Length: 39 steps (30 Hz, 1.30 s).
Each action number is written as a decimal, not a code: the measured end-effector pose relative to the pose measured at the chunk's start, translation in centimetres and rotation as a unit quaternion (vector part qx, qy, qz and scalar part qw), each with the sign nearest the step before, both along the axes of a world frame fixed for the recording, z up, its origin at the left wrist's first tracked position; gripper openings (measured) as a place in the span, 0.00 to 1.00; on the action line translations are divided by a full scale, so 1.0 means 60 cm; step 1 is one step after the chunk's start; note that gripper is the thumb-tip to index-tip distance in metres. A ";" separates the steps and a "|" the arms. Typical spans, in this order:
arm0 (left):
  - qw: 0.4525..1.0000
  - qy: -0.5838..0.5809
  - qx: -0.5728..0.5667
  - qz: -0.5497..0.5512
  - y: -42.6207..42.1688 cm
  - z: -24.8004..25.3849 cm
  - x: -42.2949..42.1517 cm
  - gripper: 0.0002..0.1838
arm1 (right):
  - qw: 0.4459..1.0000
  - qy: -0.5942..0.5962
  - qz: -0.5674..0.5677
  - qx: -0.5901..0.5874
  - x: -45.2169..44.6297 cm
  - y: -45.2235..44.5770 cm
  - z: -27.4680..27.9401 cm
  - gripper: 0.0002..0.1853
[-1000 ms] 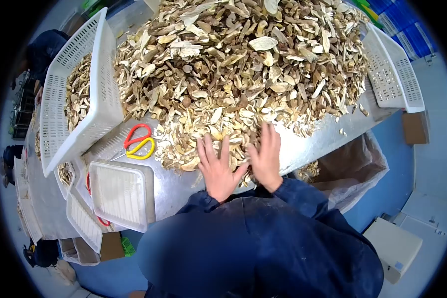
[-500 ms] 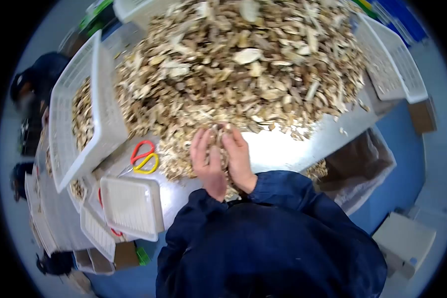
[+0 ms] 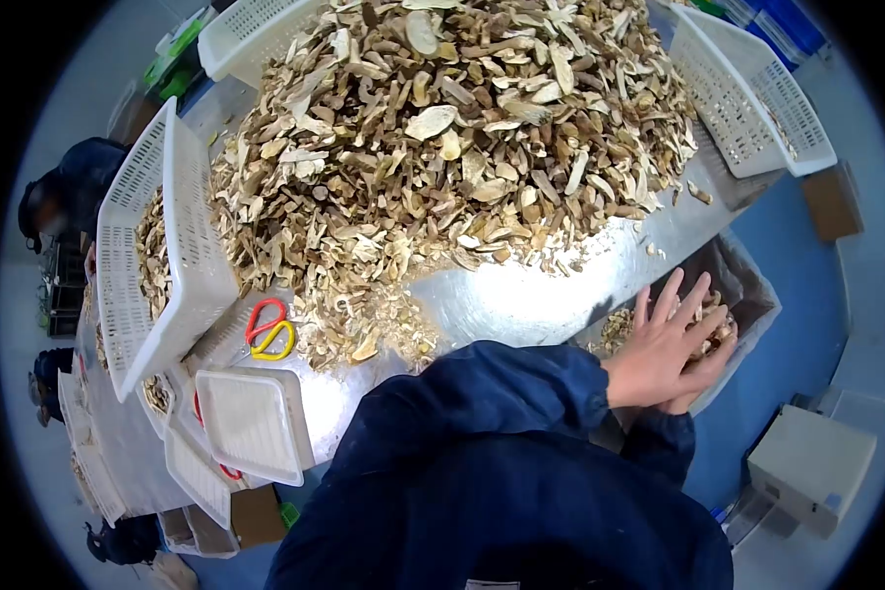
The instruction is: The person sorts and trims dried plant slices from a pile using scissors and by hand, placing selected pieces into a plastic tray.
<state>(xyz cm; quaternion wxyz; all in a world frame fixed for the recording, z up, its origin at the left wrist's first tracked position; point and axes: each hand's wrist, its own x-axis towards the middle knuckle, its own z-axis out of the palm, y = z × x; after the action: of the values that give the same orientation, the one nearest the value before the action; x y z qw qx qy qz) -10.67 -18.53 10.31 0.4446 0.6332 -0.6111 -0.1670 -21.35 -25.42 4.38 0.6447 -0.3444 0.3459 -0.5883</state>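
Observation:
My left hand (image 3: 664, 349), its fingers spread, lies over a bunch of dried mushroom slices (image 3: 713, 317) above the paper-lined box (image 3: 762, 300) at the right. Beneath it is my right hand (image 3: 680, 401), mostly covered, with only its lower edge showing; the slices are held between the two hands. A large heap of dried mushroom slices (image 3: 442, 147) fills the upper middle of the metal table (image 3: 501, 310). Smaller bits (image 3: 374, 320) lie at its front. Red and yellow scissors (image 3: 270, 329) rest left of these bits.
White perforated baskets stand at the left (image 3: 182, 236), top (image 3: 251, 39) and right (image 3: 747, 93) of the heap. A shallow white tray (image 3: 254, 423) is at the near left. Other people in dark clothes (image 3: 88, 182) are at the far left. A white case (image 3: 811, 467) sits low right.
Both hands first spread on the front bits, then closed around a bunch of slices, and have now moved right over the lined box. More bare metal shows where they were.

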 end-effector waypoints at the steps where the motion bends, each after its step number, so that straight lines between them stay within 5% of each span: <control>1: 1.000 -0.022 0.004 -0.023 0.012 0.014 0.004 0.43 | 0.985 0.160 -0.059 -0.026 -0.047 -0.038 -0.007 0.26; 2: 0.997 -0.030 0.021 -0.065 0.039 0.017 0.026 0.46 | 0.915 0.375 -0.128 -0.074 -0.087 -0.059 -0.024 0.27; 4: 0.986 -0.077 0.063 -0.133 0.120 0.016 0.077 0.38 | 0.829 0.480 -0.239 -0.160 -0.099 -0.066 -0.042 0.24; 6: 0.961 0.021 0.102 -0.257 0.219 -0.029 0.121 0.28 | 0.914 0.346 -0.085 -0.194 -0.030 -0.022 0.000 0.19; 8: 0.900 0.248 0.200 -0.297 0.324 -0.044 0.155 0.21 | 0.907 0.312 0.243 -0.148 0.026 0.021 0.034 0.16; 10: 0.902 0.290 0.246 -0.206 0.417 -0.071 0.151 0.23 | 0.777 0.212 0.590 -0.053 0.068 0.063 0.026 0.12; 13: 0.886 0.354 0.280 -0.109 0.456 -0.055 0.138 0.23 | 0.552 0.279 0.775 -0.125 0.112 0.129 0.000 0.11; 16: 0.888 0.366 0.265 -0.087 0.456 -0.064 0.133 0.23 | 0.486 0.378 0.754 -0.228 0.112 0.152 -0.043 0.16; 19: 0.900 0.353 0.239 -0.094 0.456 -0.078 0.130 0.23 | 0.446 0.549 0.488 -0.511 0.078 0.154 -0.111 0.20; 27: 0.906 0.323 0.245 -0.123 0.460 -0.074 0.135 0.26 | 0.410 0.530 0.590 -0.450 0.172 0.096 -0.345 0.24; 31: 0.892 0.367 0.258 -0.056 0.473 -0.048 0.128 0.26 | 0.377 0.572 0.586 -0.433 0.194 0.104 -0.340 0.23; 39: 0.881 0.396 0.259 0.001 0.464 -0.070 0.133 0.23 | 0.395 0.587 0.583 -0.399 0.215 0.106 -0.340 0.20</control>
<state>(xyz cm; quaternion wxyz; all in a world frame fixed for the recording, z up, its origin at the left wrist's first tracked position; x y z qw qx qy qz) -2.69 9.32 6.13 0.4698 0.6072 -0.3184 -0.5561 -8.42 -19.06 -16.03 0.2575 -0.9403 0.0798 0.2075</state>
